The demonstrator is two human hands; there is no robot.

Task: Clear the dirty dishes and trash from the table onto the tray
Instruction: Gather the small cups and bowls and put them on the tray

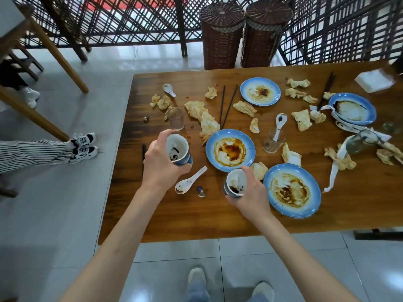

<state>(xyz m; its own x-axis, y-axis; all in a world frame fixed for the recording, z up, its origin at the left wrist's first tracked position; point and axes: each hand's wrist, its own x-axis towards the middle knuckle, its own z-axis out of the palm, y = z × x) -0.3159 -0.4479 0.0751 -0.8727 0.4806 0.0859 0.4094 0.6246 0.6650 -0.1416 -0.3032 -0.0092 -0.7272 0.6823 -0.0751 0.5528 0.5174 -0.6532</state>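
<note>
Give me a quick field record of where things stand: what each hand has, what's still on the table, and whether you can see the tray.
left hand: grips a blue cup, dark residue inside
right hand: grips a second blue cup, dark residue inside
plates on table: four blue-rimmed, sauce-stained
spoons on table: three white
glasses: two upright, one lying on its side at right
trash: crumpled napkins scattered across the table
chopsticks: several dark pairs
tray: not in view
</note>
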